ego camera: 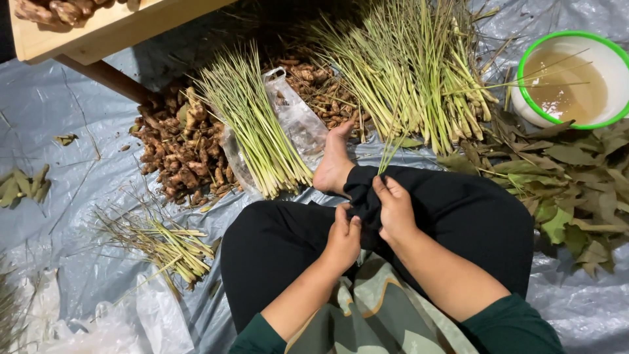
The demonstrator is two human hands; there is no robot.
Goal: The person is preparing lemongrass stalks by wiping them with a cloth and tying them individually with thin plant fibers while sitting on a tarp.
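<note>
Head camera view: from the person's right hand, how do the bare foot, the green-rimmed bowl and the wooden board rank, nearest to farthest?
From the right hand:
1. Bare foot, just up and left of the hand, beside the knee.
2. Green-rimmed bowl, upper right, holding cloudy liquid.
3. Wooden board, far upper left corner, with roots on it.

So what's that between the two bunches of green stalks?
In the head view, a heap of knobbly brown roots and a clear plastic bag lie between the left stalk bundle and the right stalk pile.
</note>
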